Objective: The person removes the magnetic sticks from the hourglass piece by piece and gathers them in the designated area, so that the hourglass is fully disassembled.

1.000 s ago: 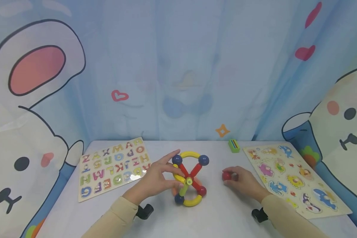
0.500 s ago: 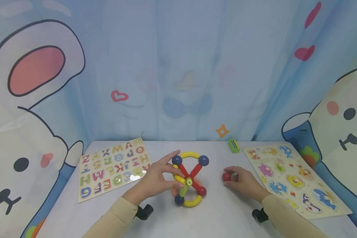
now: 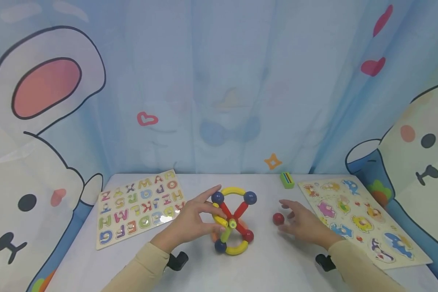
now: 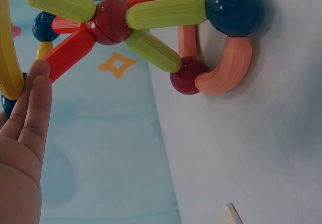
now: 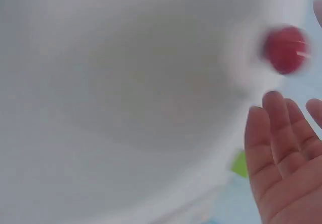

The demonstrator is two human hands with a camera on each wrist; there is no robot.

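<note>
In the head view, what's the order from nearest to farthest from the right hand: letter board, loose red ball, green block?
1. Loose red ball, beside the right hand.
2. Green block, at the back.
3. Letter board, far left.

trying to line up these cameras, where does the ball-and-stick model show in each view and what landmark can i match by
Head: the ball-and-stick model is just below centre, touching the left hand.
Left wrist: the model spans the upper part, cut off at the top.
Right wrist: not in it; the blurred red ball is the loose one.
Shared landmark: the orange star on the curtain, in the head and left-wrist views only.
</note>
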